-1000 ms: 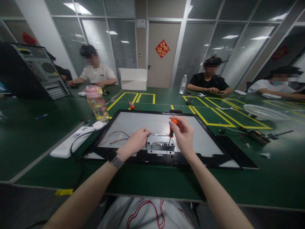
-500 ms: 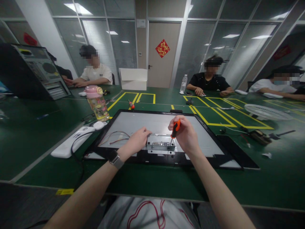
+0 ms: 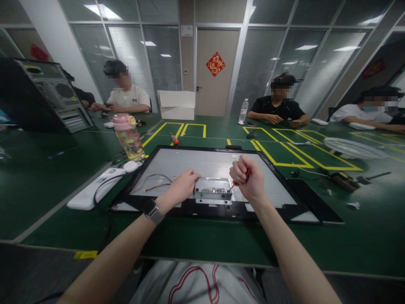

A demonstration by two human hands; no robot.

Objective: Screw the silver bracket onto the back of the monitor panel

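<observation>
My right hand [image 3: 247, 177] is wrapped round a red-and-black screwdriver [image 3: 235, 183], its handle mostly hidden in the fist. The thin shaft slants down to the right end of a silver metal bracket box [image 3: 210, 194] with a row of ports. With its fingers on the bracket's upper left edge, my left hand [image 3: 182, 185] grips that end; the fingertips are partly hidden. The bracket lies on the back of a flat display panel [image 3: 196, 162] with a black frame. Thin coloured wires [image 3: 155, 177] run across the panel beside my left hand.
Left of the panel are a white power strip [image 3: 95, 190] and a pink-lidded bottle [image 3: 128, 137]. A black flat piece [image 3: 313, 200] and a dark tool [image 3: 344, 181] lie at right. A computer case [image 3: 53, 95] stands far left. Several people sit across the table.
My right hand has tilted the screwdriver from nearly upright to leaning right, and its fingers have closed further over the handle. My left hand stays on the bracket.
</observation>
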